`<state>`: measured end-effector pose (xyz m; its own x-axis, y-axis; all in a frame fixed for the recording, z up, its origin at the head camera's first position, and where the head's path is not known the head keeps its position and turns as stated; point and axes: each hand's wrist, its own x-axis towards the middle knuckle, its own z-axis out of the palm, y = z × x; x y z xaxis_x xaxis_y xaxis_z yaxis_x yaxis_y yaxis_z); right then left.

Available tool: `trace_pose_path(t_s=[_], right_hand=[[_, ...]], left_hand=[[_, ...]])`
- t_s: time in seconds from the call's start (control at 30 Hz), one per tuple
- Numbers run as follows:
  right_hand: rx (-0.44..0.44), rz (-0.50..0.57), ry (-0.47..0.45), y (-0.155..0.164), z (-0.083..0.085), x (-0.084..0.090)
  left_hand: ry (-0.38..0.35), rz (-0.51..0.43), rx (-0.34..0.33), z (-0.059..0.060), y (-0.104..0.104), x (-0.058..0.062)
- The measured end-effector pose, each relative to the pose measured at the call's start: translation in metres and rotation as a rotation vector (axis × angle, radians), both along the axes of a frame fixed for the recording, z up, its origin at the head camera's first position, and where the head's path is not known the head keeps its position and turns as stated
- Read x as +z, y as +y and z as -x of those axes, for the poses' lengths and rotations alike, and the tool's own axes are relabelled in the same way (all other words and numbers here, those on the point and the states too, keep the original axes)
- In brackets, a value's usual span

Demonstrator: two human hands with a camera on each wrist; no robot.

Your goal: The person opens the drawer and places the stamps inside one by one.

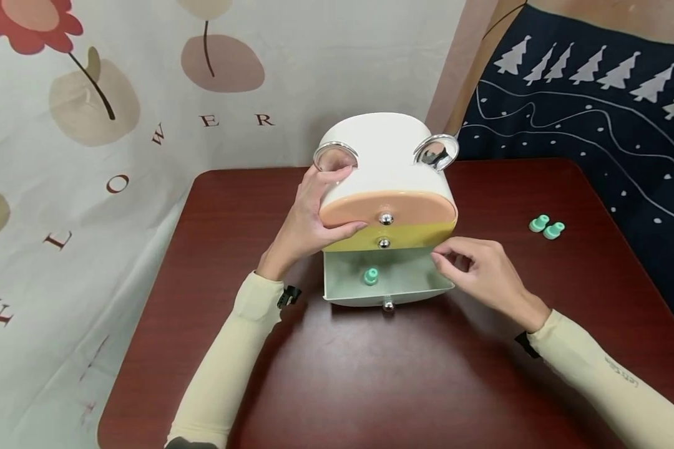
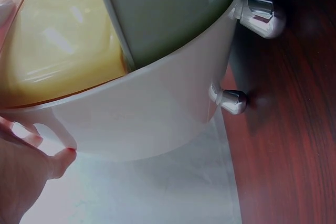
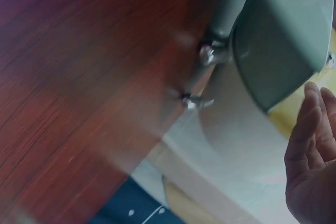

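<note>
Now left hand (image 1: 309,218) on drawer box (image 1: 384,162)

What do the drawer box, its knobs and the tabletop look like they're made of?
Drawer box: glossy moulded plastic, going by its soft highlights and rounded edges. Knobs: mirror-bright, chrome-look; metal or plated plastic, can't tell. Table: dark red wood grain with sheen, likely laminate or varnished wood.

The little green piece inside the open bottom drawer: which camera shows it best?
The head view: the green piece sits in plain sight on the floor of the open drawer, between both hands. The left wrist view shows only the drawer's outside and knobs, and the right wrist view its underside; neither shows the piece.
</note>
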<state>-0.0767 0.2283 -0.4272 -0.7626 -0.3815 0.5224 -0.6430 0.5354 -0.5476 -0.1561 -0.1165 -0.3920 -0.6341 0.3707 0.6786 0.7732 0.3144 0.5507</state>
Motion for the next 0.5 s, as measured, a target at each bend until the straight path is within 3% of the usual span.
trace_pose_path(t_s=[0.33, 0.5], right_hand=[[-0.14, 0.069, 0.052, 0.034, 0.004, -0.008], [-0.241, 0.025, 0.079, 0.048, 0.01, -0.01]], left_hand=[[0.002, -0.024, -0.004, -0.002, -0.001, -0.003], [0.007, -0.018, -0.014, 0.0, 0.0, -0.003]])
